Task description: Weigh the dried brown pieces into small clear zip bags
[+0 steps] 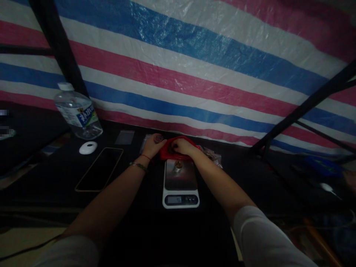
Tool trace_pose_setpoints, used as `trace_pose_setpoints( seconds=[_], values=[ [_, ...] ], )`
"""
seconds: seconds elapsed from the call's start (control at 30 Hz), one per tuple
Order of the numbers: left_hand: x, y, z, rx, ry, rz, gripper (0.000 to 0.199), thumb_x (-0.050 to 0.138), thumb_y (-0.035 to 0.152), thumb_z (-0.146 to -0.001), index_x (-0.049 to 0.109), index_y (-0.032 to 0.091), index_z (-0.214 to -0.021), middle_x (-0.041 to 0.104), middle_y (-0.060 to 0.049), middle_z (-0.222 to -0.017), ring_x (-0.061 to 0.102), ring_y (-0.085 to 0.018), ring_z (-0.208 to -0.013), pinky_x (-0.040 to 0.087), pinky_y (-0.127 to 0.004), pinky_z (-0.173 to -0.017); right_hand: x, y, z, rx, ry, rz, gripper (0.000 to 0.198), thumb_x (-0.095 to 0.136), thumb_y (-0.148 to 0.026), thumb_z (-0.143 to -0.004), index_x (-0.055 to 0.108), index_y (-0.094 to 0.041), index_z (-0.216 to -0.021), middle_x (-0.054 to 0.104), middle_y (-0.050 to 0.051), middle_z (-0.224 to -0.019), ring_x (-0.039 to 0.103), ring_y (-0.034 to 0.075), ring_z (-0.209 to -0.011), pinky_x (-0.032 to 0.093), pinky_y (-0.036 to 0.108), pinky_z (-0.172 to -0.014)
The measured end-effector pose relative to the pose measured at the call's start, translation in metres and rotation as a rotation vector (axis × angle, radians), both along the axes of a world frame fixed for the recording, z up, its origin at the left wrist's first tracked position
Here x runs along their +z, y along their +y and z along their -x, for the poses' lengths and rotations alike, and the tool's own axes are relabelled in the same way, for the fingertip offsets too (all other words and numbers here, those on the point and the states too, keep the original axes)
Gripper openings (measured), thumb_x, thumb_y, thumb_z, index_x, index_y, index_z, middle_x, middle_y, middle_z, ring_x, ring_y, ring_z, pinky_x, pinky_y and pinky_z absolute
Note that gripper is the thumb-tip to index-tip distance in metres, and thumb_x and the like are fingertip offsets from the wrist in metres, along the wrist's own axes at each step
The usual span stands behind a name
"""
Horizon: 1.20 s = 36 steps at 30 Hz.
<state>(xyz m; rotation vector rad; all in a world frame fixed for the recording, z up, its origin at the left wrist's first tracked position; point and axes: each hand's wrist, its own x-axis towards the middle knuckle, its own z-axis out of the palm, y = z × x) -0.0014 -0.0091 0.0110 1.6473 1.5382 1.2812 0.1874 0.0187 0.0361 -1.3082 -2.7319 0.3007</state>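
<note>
A red plastic bag (pixel 183 140) lies crumpled behind a white kitchen scale (pixel 181 203) with a steel top. On the scale stands a tiny metal cup (pixel 178 167) with brown bits in it. My left hand (pixel 151 145) is closed at the bag's left edge, fingers gripping the red plastic; a small clear round thing (pixel 158 138) shows by its knuckles. My right hand (pixel 182 146) reaches over the bag's opening with fingers pinched together at the dark contents (pixel 172 148). What those fingertips hold is hidden.
Small clear packets (pixel 213 156) lie right of the bag, and a flat zip bag (pixel 125 137) lies left. A phone (pixel 100 169), a white oval device (pixel 88 147) and a large clear bottle (pixel 79 113) stand further left. Striped sheeting (pixel 178 81) hangs behind; another person's hand (pixel 349 180) shows far right.
</note>
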Motion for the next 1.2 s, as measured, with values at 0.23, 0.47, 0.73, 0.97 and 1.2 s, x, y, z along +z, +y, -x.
trace_pose_setpoints(
  seconds=[0.23,0.47,0.73,0.97,1.2],
  values=[
    [-0.002,0.002,0.000,0.011,0.027,-0.016,0.042,0.066,0.046,-0.070,0.062,0.018,-0.101,0.069,-0.007,-0.098,0.064,-0.020,-0.089,0.050,-0.031,-0.079,-0.006,-0.003,-0.010,0.010,0.081,-0.051,0.024,0.058,-0.008,-0.076,0.072,-0.015,-0.095,0.072,0.007,-0.095,0.064,0.017,-0.085,0.046,0.025,-0.079],
    [-0.011,0.008,0.001,0.030,0.021,-0.029,0.044,0.066,0.048,-0.069,0.062,0.018,-0.101,0.068,-0.007,-0.097,0.064,-0.021,-0.087,0.050,-0.030,-0.077,-0.009,-0.016,-0.016,-0.010,0.149,-0.083,0.025,0.058,-0.006,-0.075,0.073,-0.015,-0.094,0.072,0.008,-0.099,0.065,0.019,-0.091,0.047,0.027,-0.083],
    [-0.008,0.006,-0.001,0.010,-0.008,-0.018,0.045,0.066,0.047,-0.068,0.062,0.017,-0.102,0.068,-0.007,-0.095,0.064,-0.020,-0.085,0.050,-0.030,-0.075,-0.011,-0.039,-0.036,-0.121,0.317,-0.151,0.025,0.056,-0.007,-0.079,0.072,-0.019,-0.094,0.072,0.006,-0.098,0.065,0.018,-0.094,0.048,0.031,-0.089],
    [-0.013,0.010,0.000,-0.005,-0.031,-0.016,0.050,0.066,0.050,-0.067,0.061,0.017,-0.104,0.069,-0.008,-0.097,0.065,-0.021,-0.087,0.050,-0.031,-0.077,-0.021,-0.048,-0.041,-0.125,0.449,-0.187,0.024,0.056,-0.008,-0.080,0.071,-0.019,-0.096,0.071,0.006,-0.099,0.064,0.018,-0.097,0.048,0.032,-0.090],
    [-0.007,0.006,-0.002,0.024,-0.012,0.019,0.046,0.066,0.048,-0.068,0.062,0.019,-0.104,0.069,-0.007,-0.096,0.065,-0.021,-0.087,0.051,-0.031,-0.078,-0.006,-0.066,-0.043,-0.097,0.622,-0.251,0.020,0.057,-0.009,-0.081,0.071,-0.019,-0.091,0.071,0.006,-0.093,0.065,0.017,-0.089,0.050,0.032,-0.086]
  ],
)
